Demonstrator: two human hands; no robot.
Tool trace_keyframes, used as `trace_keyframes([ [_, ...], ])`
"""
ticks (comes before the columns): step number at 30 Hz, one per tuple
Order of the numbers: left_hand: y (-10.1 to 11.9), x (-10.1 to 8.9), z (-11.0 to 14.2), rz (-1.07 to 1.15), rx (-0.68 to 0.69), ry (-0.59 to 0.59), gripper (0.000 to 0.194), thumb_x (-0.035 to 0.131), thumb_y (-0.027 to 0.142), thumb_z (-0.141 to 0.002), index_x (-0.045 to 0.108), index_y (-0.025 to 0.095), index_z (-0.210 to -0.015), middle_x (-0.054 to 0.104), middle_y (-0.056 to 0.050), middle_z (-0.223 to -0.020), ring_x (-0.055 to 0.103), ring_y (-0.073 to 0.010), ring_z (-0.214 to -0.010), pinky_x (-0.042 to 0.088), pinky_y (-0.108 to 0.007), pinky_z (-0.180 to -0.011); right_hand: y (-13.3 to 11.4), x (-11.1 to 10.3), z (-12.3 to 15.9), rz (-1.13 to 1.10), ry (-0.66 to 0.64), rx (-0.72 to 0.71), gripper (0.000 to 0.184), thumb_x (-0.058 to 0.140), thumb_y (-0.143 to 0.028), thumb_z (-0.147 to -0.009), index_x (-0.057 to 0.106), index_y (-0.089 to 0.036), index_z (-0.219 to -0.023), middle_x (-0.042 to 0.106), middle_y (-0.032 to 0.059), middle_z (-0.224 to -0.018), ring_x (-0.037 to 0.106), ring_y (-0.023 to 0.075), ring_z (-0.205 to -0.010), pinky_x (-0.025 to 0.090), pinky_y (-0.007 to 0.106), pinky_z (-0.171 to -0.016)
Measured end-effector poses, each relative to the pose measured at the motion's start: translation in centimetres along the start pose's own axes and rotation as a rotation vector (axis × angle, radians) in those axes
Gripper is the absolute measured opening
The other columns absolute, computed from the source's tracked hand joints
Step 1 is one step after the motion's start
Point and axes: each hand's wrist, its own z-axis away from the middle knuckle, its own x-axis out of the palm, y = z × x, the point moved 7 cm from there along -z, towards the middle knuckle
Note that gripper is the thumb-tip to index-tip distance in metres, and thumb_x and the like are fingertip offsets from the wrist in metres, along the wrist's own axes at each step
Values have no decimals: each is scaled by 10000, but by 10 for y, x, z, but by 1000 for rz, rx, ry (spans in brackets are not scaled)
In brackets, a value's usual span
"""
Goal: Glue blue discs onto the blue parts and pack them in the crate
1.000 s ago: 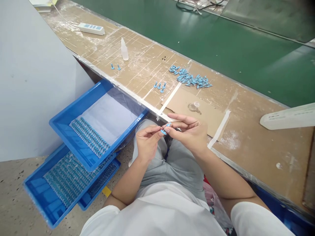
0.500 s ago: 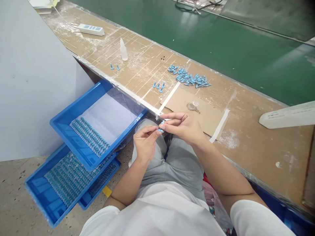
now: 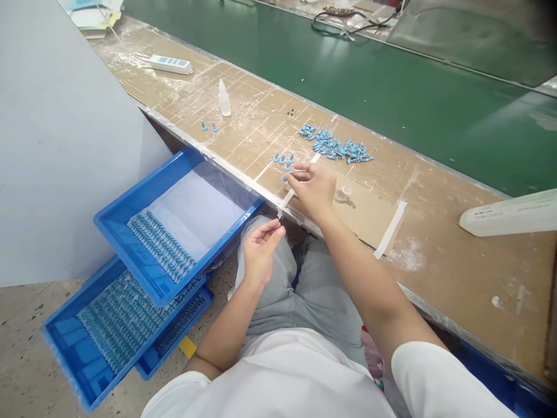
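Note:
My right hand (image 3: 314, 188) reaches over the table edge, its fingertips pinched on a small blue figure-like piece (image 3: 284, 177) with a round base. That piece is at the tabletop, just in front of several similar standing blue pieces (image 3: 282, 158). Above my lap, my left hand (image 3: 261, 252) keeps thumb and fingers pressed together. A tiny dark speck shows at its fingertips, too small to name. Beyond the right hand lies a heap of small blue pieces (image 3: 335, 145). A small clear round cup (image 3: 345, 193) sits on a cardboard sheet (image 3: 369, 212) to the right.
Blue trays (image 3: 163, 293) with rows of blue pieces are stacked at lower left. On the table are a dropper bottle (image 3: 224, 98), two upright blue pieces (image 3: 209, 127), a power strip (image 3: 171, 64) and a large white bottle (image 3: 505, 213). A green surface (image 3: 348, 75) runs behind.
My right hand has moved away from my left, forward onto the table, carrying the small blue piece to the standing ones. The left hand stays above my lap, still pinched.

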Motion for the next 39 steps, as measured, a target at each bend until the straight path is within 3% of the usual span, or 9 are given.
trace_keyframes([
  [3,-8,-10,1,-37,-40,28,312,865,238,-620,756,170,-905,736,-32,-899,670,-112,-848,515,-327,-915,9,11,-25,374,14,-73,290,669,-332,-807,704,-194,-1060,767,52,-910,713,228,-916,523,376,-878],
  [7,-9,-22,-1,-88,-49,65,320,857,275,-627,756,163,-910,733,-45,-904,655,-107,-822,520,-283,-837,20,23,-38,574,-27,-80,288,633,-314,-822,705,-197,-1074,766,57,-951,702,246,-966,507,387,-906],
  [21,-13,-32,-8,-140,-6,50,291,813,319,-696,750,174,-941,711,-24,-892,609,-75,-747,499,-237,-764,24,35,-43,600,-23,-93,306,629,-338,-840,676,-217,-1117,767,38,-964,697,234,-951,497,364,-880],
  [25,-14,-35,-7,-163,9,35,272,787,328,-727,741,172,-946,696,-19,-852,610,-80,-741,501,-234,-757,10,21,-31,547,18,-126,279,610,-394,-864,707,-209,-1048,765,50,-968,702,228,-926,498,353,-872],
  [29,-23,-45,-13,-436,70,-10,298,659,374,-836,708,157,-1033,704,-56,-912,639,-117,-782,521,-285,-797,-7,-11,34,408,66,-221,308,549,-445,-908,738,-207,-958,762,54,-879,705,190,-784,517,315,-800],
  [31,-30,-46,-14,-751,149,-114,311,551,365,-895,697,151,-1068,713,-89,-973,658,-153,-854,519,-325,-843,-1,-23,89,354,-49,-237,279,557,-431,-906,751,-231,-917,761,43,-834,699,182,-721,529,304,-744],
  [35,-50,-47,-8,-970,201,-318,202,591,228,-825,741,179,-951,701,-108,-1045,605,-234,-1060,425,-412,-1015,47,-50,211,373,-320,-200,189,593,-342,-886,763,-270,-925,771,39,-863,718,215,-735,545,347,-735],
  [37,-60,-39,-2,-1117,232,-461,214,570,195,-829,751,196,-943,698,-112,-1069,554,-267,-1153,343,-449,-1089,81,-82,259,360,-258,-50,181,586,-314,-888,760,-290,-933,769,33,-875,724,232,-754,562,380,-748],
  [39,-76,-25,5,-1481,305,-683,266,512,199,-871,743,202,-1003,688,-117,-1140,494,-279,-1253,251,-464,-1148,106,-122,300,355,-115,108,166,595,-336,-877,756,-316,-914,766,28,-869,726,255,-761,581,416,-739],
])
